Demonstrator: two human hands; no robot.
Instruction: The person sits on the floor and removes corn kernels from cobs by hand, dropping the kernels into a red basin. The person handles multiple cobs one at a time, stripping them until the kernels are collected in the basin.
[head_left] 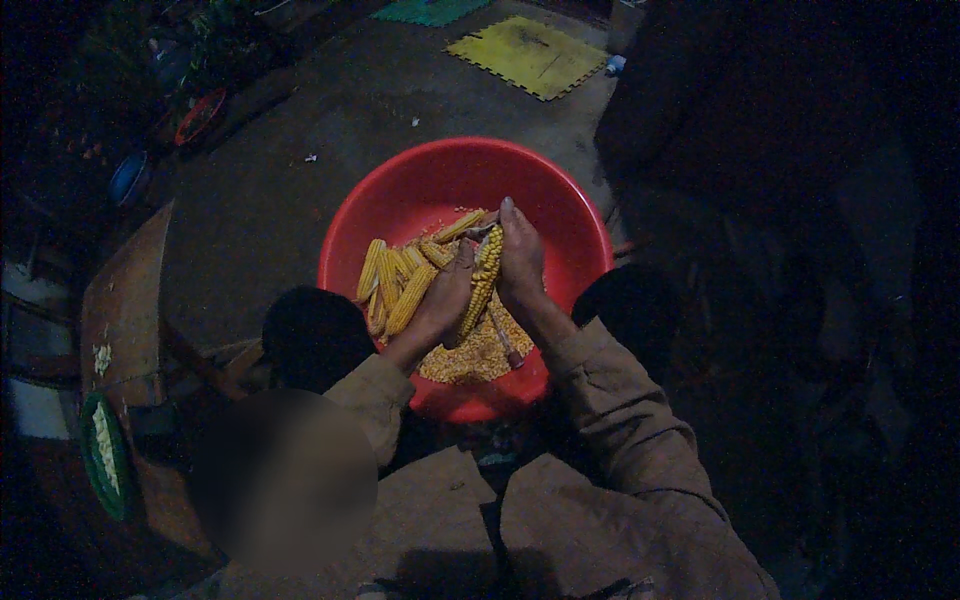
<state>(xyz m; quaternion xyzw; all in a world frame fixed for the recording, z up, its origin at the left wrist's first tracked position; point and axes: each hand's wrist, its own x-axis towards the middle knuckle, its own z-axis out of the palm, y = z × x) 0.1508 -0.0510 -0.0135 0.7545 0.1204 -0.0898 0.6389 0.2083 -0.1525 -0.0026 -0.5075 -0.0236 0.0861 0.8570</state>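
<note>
Over a red basin [460, 160] I hold an ear of corn [484, 272] upright between both hands, with rows of yellow kernels still on it. My left hand [450, 298] is closed against its left side. My right hand [521, 255] wraps its right side, thumb pointing up; some fingers of both hands are hidden. Several corn cobs [410, 298] lie heaped in the basin to the left of my left hand. Loose yellow kernels [462, 366] cover the near part of the basin. A thin tool with a reddish handle [514, 357] lies on them, its exact kind unclear.
My knees [316, 335] flank the basin. At left stands a wooden table [130, 290] with a green dish [105, 460] holding something pale. Yellow [535, 55] and green [430, 10] foam mats lie on the far floor. A blue basin [130, 178] and red-rimmed basin [200, 115] sit far left.
</note>
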